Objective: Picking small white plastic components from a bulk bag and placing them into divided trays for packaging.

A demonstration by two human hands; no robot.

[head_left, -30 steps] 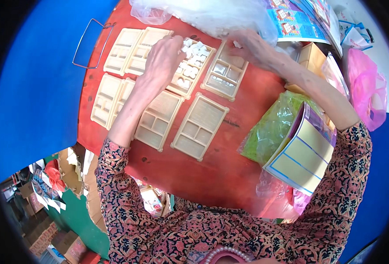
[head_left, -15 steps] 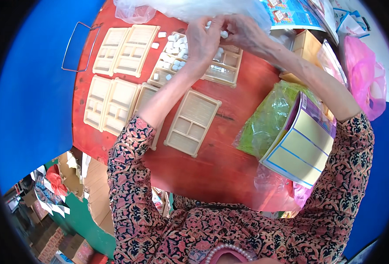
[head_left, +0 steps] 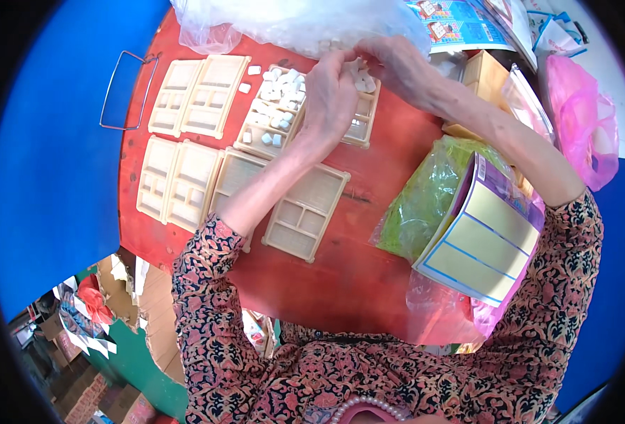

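My left hand (head_left: pixel 330 99) and my right hand (head_left: pixel 399 69) meet at the far side of the red table, their fingers curled toward each other. Small off-white pieces (head_left: pixel 361 76) show between them; whether they are gripped or lie below is unclear. Under my left hand and wrist is a cream compartment tray (head_left: pixel 256 148) holding many small white block-like pieces (head_left: pixel 274 113). Another cream tray (head_left: pixel 358 134) lies partly hidden beneath the hands. My left forearm covers part of a third cream tray (head_left: pixel 238 169), with one more tray (head_left: pixel 305 212) to its right.
Several cream trays (head_left: pixel 217 99) lie at the left, with two loose white pieces (head_left: pixel 245 88) beside them. Clear plastic bags (head_left: pixel 291 28) cover the far edge. At the right are a green plastic bag (head_left: pixel 425 191), a cardboard package (head_left: pixel 478 240), a wooden box (head_left: pixel 485 78) and a pink bag (head_left: pixel 581 120).
Both hands have come slightly nearer and lower over the trays. The white pieces seen earlier at the fingertips show less plainly now. The whole view has shifted a little.
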